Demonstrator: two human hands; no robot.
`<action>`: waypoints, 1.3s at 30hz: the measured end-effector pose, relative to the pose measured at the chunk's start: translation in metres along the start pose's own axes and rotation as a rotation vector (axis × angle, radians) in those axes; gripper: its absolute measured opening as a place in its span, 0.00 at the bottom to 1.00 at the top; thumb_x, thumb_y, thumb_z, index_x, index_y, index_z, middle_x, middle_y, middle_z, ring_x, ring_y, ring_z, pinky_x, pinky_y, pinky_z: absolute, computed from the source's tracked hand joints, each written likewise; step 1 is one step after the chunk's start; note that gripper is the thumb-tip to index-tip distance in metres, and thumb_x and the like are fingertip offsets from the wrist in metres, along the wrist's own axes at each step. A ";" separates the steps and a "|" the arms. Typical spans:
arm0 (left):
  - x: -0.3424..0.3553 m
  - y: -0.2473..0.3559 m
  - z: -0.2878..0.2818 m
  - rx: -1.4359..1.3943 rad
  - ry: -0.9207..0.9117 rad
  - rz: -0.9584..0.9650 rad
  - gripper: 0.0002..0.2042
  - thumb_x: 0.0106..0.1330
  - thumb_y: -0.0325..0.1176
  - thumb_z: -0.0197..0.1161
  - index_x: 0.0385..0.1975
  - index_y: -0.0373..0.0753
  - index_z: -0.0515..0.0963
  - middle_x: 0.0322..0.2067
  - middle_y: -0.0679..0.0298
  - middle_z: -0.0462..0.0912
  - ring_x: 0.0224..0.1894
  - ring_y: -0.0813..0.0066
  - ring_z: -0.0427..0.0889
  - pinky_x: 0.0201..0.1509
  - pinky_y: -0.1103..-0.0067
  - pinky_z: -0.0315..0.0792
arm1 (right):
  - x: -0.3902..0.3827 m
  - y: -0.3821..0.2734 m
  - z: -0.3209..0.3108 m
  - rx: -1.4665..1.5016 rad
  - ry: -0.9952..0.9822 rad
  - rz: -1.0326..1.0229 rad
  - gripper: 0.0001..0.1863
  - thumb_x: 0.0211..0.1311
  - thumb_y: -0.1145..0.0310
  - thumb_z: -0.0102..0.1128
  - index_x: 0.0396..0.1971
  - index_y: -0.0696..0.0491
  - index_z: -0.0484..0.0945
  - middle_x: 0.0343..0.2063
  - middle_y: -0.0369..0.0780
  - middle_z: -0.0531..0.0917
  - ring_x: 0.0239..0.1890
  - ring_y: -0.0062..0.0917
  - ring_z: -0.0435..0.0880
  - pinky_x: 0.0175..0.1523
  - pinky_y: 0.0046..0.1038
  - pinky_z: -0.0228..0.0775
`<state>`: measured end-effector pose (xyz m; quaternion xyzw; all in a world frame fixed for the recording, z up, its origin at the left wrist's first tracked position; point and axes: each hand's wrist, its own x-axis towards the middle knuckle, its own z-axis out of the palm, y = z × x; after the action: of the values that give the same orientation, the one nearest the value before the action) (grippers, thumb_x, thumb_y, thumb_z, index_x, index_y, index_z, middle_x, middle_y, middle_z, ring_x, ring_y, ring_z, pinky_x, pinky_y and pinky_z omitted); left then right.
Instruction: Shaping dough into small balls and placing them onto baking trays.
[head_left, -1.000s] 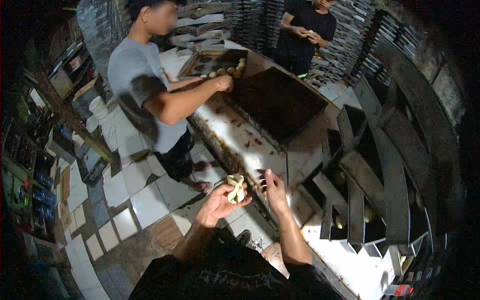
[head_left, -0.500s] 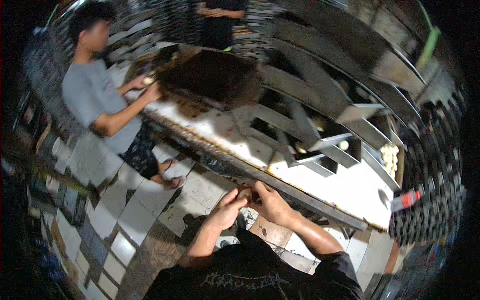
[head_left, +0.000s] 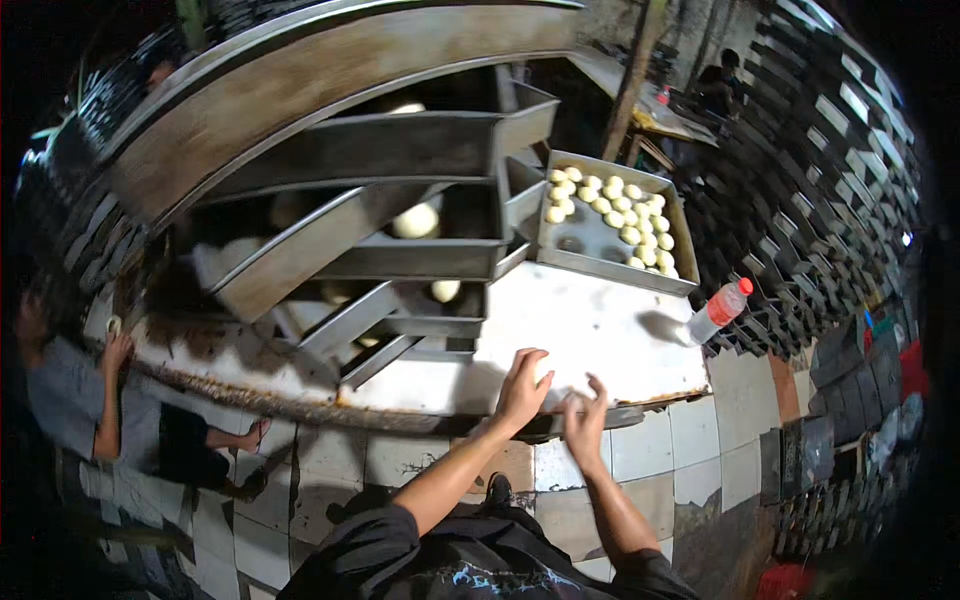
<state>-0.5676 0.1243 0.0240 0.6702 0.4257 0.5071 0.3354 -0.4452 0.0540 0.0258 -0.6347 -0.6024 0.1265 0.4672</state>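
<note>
Over the front edge of the white tabletop point(head_left: 570, 345), my left hand point(head_left: 520, 392) is open, thumb apart from the fingers. I see nothing in it. My right hand point(head_left: 586, 425) is beside it, also open with a finger stretched out, though partly smeared by motion. Beyond both hands stands a shallow metal tray point(head_left: 605, 269) with several pale round dough balls point(head_left: 612, 190), mostly along its back and right side. To the left, deep metal trays point(head_left: 400, 150) are stacked crosswise, and a large dough ball point(head_left: 416, 220) shows in a gap between them.
A clear bottle with a red cap point(head_left: 718, 312) stands at the table's right end. At far left, a person in a grey shirt point(head_left: 70, 400) holds something small and pale at the table. Stacked dark metal pans point(head_left: 800, 200) rise on the right. Tiled floor point(head_left: 640, 445) lies below.
My view has swung right, bringing the tray of dough balls into fuller view. My hands, together before, have come apart and now reach over the table edge.
</note>
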 end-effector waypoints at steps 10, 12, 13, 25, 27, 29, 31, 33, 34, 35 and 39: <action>-0.025 0.068 -0.127 0.190 0.058 -0.003 0.19 0.51 0.22 0.57 0.46 0.33 0.69 0.48 0.53 0.69 0.52 0.62 0.68 0.55 0.74 0.60 | 0.051 0.049 0.014 -0.020 -0.588 -0.635 0.12 0.39 0.74 0.57 0.30 0.54 0.75 0.32 0.45 0.76 0.36 0.36 0.73 0.41 0.34 0.64; -0.041 0.098 -0.182 0.314 0.165 0.011 0.18 0.51 0.25 0.58 0.44 0.33 0.69 0.45 0.54 0.72 0.48 0.62 0.71 0.53 0.74 0.63 | 0.089 0.079 -0.003 -0.010 -0.722 -0.544 0.10 0.39 0.75 0.55 0.27 0.52 0.76 0.26 0.46 0.76 0.35 0.35 0.73 0.37 0.35 0.63; -0.042 0.127 -0.203 0.436 0.186 0.064 0.17 0.54 0.33 0.55 0.43 0.33 0.70 0.42 0.54 0.72 0.47 0.62 0.70 0.52 0.72 0.63 | 0.114 0.071 0.000 -0.228 -0.680 -0.510 0.06 0.41 0.74 0.54 0.24 0.53 0.76 0.22 0.46 0.75 0.28 0.37 0.72 0.33 0.36 0.63; 0.072 0.165 -0.346 0.476 0.504 0.699 0.13 0.56 0.39 0.49 0.30 0.34 0.70 0.23 0.62 0.70 0.25 0.71 0.68 0.34 0.75 0.62 | 0.113 -0.011 -0.002 -0.256 -1.112 0.204 0.10 0.51 0.66 0.52 0.31 0.55 0.75 0.32 0.40 0.78 0.35 0.31 0.75 0.44 0.27 0.65; 0.092 0.164 -0.343 0.349 0.393 0.664 0.14 0.54 0.41 0.52 0.18 0.36 0.74 0.21 0.61 0.72 0.27 0.69 0.71 0.38 0.72 0.63 | 0.150 -0.117 -0.055 0.247 -1.215 0.267 0.12 0.52 0.67 0.56 0.36 0.57 0.75 0.32 0.38 0.79 0.38 0.21 0.73 0.46 0.22 0.64; 0.099 0.159 -0.337 0.310 0.385 0.700 0.14 0.54 0.40 0.52 0.14 0.38 0.72 0.19 0.63 0.72 0.25 0.70 0.69 0.35 0.73 0.61 | 0.215 -0.242 -0.112 0.396 -1.217 -0.301 0.11 0.47 0.72 0.58 0.33 0.59 0.75 0.36 0.43 0.77 0.42 0.28 0.75 0.48 0.27 0.65; 0.095 0.156 -0.339 0.271 0.402 0.724 0.15 0.55 0.40 0.51 0.10 0.40 0.69 0.16 0.66 0.71 0.22 0.72 0.68 0.33 0.74 0.60 | 0.246 -0.365 -0.125 0.565 -0.772 -0.605 0.16 0.41 0.74 0.62 0.35 0.60 0.74 0.35 0.45 0.76 0.37 0.33 0.77 0.46 0.32 0.68; 0.084 0.160 -0.351 0.268 0.452 0.720 0.17 0.55 0.40 0.51 0.07 0.42 0.67 0.14 0.68 0.71 0.20 0.74 0.67 0.31 0.75 0.58 | 0.290 -0.444 -0.073 0.432 -0.490 -0.762 0.14 0.51 0.70 0.57 0.37 0.58 0.71 0.30 0.42 0.75 0.36 0.28 0.77 0.44 0.25 0.69; 0.084 0.170 -0.356 0.286 0.440 0.714 0.17 0.56 0.38 0.50 0.06 0.42 0.67 0.14 0.68 0.72 0.20 0.74 0.67 0.31 0.76 0.58 | 0.295 -0.506 -0.057 0.153 -0.622 -0.583 0.14 0.54 0.68 0.55 0.39 0.58 0.71 0.31 0.42 0.77 0.36 0.25 0.76 0.44 0.23 0.68; 0.086 0.169 -0.355 0.285 0.427 0.747 0.17 0.56 0.38 0.50 0.07 0.42 0.68 0.14 0.68 0.72 0.20 0.74 0.68 0.32 0.75 0.59 | 0.308 -0.533 -0.034 0.110 -0.716 -0.813 0.17 0.54 0.64 0.55 0.42 0.58 0.71 0.33 0.43 0.79 0.34 0.23 0.77 0.42 0.23 0.69; 0.096 0.160 -0.351 0.287 0.359 0.768 0.15 0.54 0.39 0.53 0.08 0.40 0.71 0.15 0.66 0.75 0.22 0.73 0.71 0.34 0.74 0.60 | 0.336 -0.539 0.085 -0.569 -0.948 -0.744 0.29 0.54 0.47 0.50 0.47 0.56 0.68 0.46 0.48 0.73 0.46 0.36 0.73 0.51 0.36 0.63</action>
<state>-0.8578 0.1519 0.2941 0.7206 0.2636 0.6390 -0.0528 -0.7736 0.3004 0.5174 -0.3588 -0.9314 0.0581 -0.0214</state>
